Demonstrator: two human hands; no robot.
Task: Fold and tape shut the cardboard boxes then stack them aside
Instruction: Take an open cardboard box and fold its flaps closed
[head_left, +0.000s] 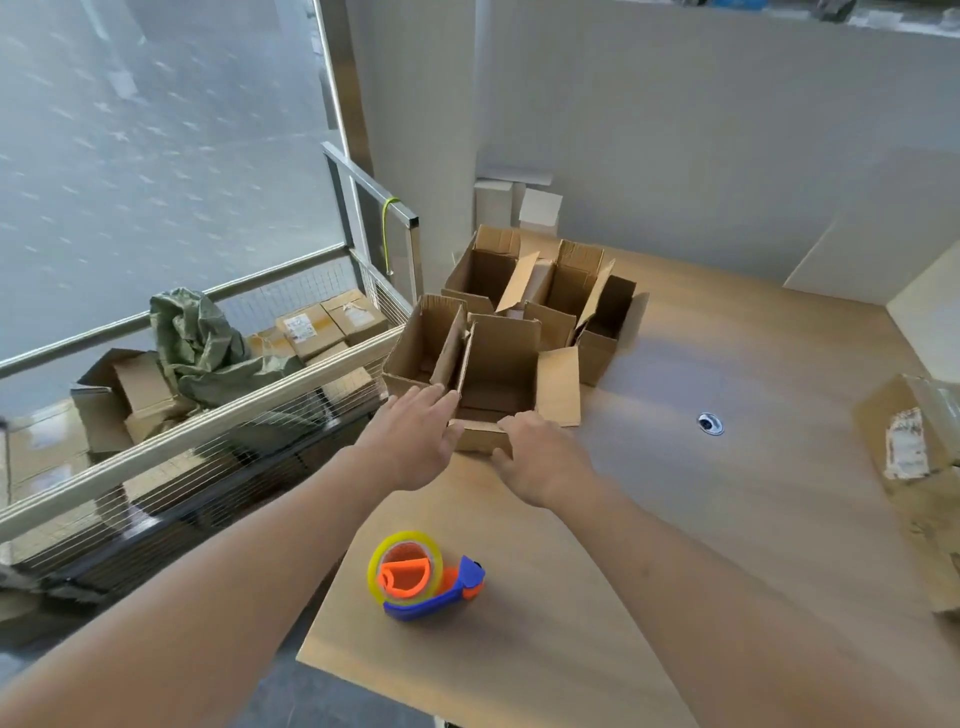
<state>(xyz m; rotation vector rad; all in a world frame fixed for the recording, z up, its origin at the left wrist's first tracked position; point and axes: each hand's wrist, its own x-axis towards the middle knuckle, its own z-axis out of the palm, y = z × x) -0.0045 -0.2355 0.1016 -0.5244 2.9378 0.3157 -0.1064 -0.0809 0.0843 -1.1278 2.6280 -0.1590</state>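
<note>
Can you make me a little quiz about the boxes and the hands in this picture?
1. True or false: the nearest open box on the table is already taped shut.
2. Where does the tape dispenser lie? A) inside a box B) on the table, nearer the person than the hands C) in the wire cart
3. Fill in: the left hand and the right hand both reach to the near ____ of the nearest open box.

Key:
1. False; its flaps stand open.
2. B
3. Edge (its near flap).
</note>
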